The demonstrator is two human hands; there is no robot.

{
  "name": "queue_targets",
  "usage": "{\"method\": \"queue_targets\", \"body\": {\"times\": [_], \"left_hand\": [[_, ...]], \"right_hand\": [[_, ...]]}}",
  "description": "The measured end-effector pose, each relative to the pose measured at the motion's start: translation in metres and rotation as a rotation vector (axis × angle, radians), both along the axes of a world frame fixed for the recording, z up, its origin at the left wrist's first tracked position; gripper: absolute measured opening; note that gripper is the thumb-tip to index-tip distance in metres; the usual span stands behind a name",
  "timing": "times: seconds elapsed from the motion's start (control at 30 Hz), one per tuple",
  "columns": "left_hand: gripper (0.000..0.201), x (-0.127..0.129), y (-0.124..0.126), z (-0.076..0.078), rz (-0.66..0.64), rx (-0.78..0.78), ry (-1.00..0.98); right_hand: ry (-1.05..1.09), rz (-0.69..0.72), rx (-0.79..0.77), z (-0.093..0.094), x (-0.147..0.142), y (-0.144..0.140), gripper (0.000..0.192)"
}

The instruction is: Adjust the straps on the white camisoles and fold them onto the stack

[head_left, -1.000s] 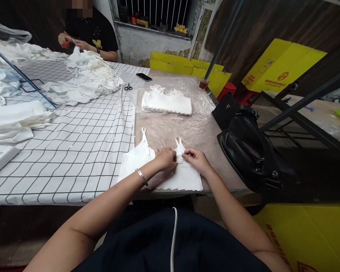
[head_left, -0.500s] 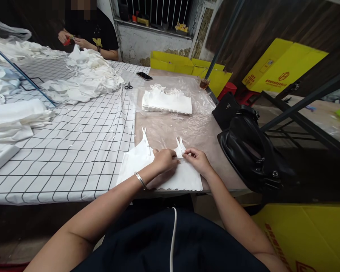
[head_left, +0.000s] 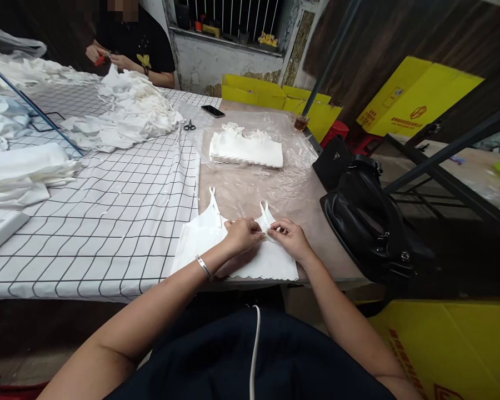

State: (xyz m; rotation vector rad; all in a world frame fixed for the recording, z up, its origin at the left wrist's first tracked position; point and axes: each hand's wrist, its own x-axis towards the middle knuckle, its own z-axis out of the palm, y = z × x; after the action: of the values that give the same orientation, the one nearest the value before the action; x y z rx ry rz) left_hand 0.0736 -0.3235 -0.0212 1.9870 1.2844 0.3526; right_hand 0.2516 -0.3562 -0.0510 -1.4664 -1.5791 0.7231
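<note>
A white strappy top (head_left: 270,264) lies flat at the near edge of the table, scalloped hem towards me. My left hand (head_left: 241,235), with a silver bangle on its wrist, and my right hand (head_left: 290,238) meet on the garment's upper middle, just below the right-hand strap (head_left: 265,214). Both pinch the white fabric between fingertips. The other strap (head_left: 213,203) lies free to the left.
A folded stack of white tops (head_left: 245,149) sits on clear plastic further back. Black scissors (head_left: 189,126) and a phone (head_left: 212,111) lie beyond. A black bag (head_left: 370,222) stands at the right table edge. White garment heaps (head_left: 125,114) cover the checked cloth; another person (head_left: 137,47) works at the far end.
My hands stay on the same spot of the garment with only small finger shifts. The view has tilted slightly.
</note>
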Motion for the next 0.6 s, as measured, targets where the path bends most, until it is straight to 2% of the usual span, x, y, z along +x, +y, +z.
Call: {"method": "queue_targets", "body": {"times": [0.33, 0.4, 0.53, 0.6], "left_hand": [[0.015, 0.001, 0.000, -0.007, -0.037, 0.064, -0.038], [0.017, 0.001, 0.000, -0.008, -0.025, 0.060, -0.040], [0.017, -0.001, 0.000, -0.008, -0.027, 0.025, -0.068], [0.014, 0.001, 0.001, -0.009, -0.034, 0.019, -0.057]], "right_hand": [[-0.068, 0.013, 0.105, 0.006, -0.014, -0.001, 0.016], [-0.043, 0.024, 0.048, 0.009, -0.013, 0.001, 0.017], [0.071, 0.051, -0.210, 0.018, -0.011, 0.006, 0.025], [0.108, 0.046, -0.287, 0.019, -0.015, 0.010, 0.030]]}}
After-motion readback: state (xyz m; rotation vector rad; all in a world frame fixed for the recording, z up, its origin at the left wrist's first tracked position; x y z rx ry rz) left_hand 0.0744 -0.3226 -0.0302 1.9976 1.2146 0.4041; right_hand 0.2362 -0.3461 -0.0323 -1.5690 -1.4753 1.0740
